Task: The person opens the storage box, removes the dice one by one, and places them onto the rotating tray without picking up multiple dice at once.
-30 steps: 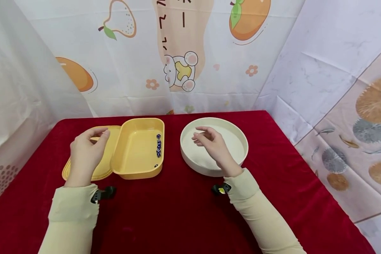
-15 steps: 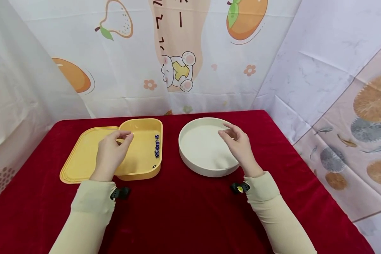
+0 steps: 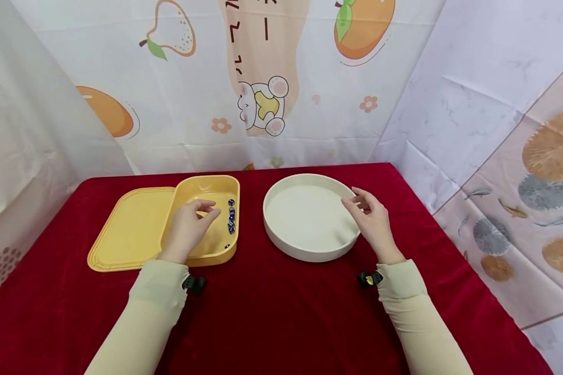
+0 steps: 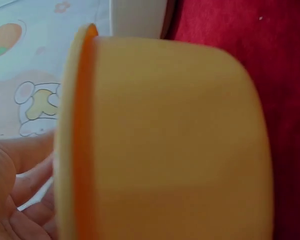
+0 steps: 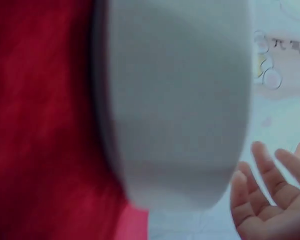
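My left hand (image 3: pixel 187 229) hovers over the yellow box (image 3: pixel 213 259), fingers loosely bent, with nothing seen in them. Several blue dice with white dots (image 3: pixel 232 216) lie in a line along the box's right inner wall. A small dark spotted piece (image 3: pixel 227 246) shows near its front right corner. Over the right rim of a round cream tray (image 3: pixel 305 213), my right hand (image 3: pixel 372 221) hangs with loose fingers and holds nothing visible. In the left wrist view the box's outer wall (image 4: pixel 175 135) hides part of that hand. The tray's side (image 5: pixel 180 100) fills the right wrist view.
A yellow lid (image 3: pixel 131 224) lies flat at the left, against the box. Red cloth (image 3: pixel 272 312) covers the table. A white printed curtain (image 3: pixel 187 104) hangs behind the table's back edge, and more sheets hang at both sides.
My left hand has moved right from above the lid to above the box. The right hand has moved right from the tray's middle to its right rim. The dice lie as before.
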The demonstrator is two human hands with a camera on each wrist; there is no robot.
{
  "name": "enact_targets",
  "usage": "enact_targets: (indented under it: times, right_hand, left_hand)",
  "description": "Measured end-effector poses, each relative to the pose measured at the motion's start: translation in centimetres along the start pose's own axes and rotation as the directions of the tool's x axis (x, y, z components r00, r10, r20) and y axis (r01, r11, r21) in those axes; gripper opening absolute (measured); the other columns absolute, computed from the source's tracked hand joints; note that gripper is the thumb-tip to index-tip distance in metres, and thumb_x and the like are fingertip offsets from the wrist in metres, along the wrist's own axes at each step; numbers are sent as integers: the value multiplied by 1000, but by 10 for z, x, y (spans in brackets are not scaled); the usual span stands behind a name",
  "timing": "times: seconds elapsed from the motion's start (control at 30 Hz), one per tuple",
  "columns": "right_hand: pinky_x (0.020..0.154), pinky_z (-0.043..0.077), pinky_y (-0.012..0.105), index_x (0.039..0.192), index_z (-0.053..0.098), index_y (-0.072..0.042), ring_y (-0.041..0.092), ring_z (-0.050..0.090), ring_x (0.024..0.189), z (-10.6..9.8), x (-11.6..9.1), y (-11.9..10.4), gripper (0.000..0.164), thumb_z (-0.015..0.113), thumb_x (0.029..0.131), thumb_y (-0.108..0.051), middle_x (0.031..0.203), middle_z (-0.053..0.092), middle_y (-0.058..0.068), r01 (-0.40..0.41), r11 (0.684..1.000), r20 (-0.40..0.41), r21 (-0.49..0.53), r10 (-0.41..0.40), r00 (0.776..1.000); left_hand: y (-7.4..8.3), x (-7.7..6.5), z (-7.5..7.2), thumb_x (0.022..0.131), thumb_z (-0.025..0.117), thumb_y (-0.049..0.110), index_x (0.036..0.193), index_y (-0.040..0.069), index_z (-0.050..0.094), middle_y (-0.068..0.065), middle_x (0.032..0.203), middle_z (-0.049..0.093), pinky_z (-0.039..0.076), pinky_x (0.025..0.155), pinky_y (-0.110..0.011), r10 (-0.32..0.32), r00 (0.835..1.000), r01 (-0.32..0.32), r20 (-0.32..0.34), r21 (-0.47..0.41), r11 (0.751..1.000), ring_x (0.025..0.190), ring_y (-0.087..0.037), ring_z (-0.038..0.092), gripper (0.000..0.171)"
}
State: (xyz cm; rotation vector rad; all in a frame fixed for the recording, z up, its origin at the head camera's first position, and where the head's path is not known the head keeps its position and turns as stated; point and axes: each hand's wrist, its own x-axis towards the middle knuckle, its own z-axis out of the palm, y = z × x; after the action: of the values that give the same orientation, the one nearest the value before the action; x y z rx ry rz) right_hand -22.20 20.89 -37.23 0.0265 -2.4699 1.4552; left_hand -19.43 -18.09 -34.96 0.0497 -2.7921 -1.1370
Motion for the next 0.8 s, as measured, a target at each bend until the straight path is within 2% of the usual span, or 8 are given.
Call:
enact_targets:
  times: [0.17, 0.5, 0.67, 0.8]
  right_hand:
    - [86, 42, 23, 136, 59, -12, 14, 53, 99, -5, 2, 15, 49, 65, 95, -38, 112, 62, 12, -24, 1000, -10, -19, 24, 1000]
    - [83, 39, 24, 142, 53, -7, 15, 45, 92, -12, 9, 36, 56, 64, 96, -36, 107, 51, 14, -32, 995, 11, -93, 33, 999]
    - [78, 39, 27, 148, 46, -7, 19, 45, 90, -14, 12, 39, 64, 63, 95, -40, 106, 47, 15, -67, 988, 64, -139, 76, 995]
    - [79, 40, 31, 151, 40, -7, 24, 46, 93, -14, 12, 40, 70, 63, 95, -42, 109, 46, 18, -70, 981, 128, -180, 94, 987]
  left_hand:
    - [-5, 6, 9, 98, 62, 27, 126, 3, 65, -17, 115, 69, 48, 73, -29, 3, 1000, -3, 24, -29, 1000, 96, -32, 65, 37]
    - [-8, 14, 23, 98, 62, 26, 128, 1, 63, -17, 117, 68, 50, 88, -43, -30, 994, 31, 109, -6, 1000, 102, -32, 63, 40]
    - [-7, 15, 29, 98, 62, 26, 127, -1, 62, -18, 116, 67, 49, 91, -45, -30, 989, 26, 142, 32, 999, 105, -32, 61, 40]
    - [-8, 15, 32, 97, 63, 26, 125, -1, 63, -18, 116, 68, 48, 96, -47, -33, 986, 21, 162, 74, 997, 112, -34, 61, 39]
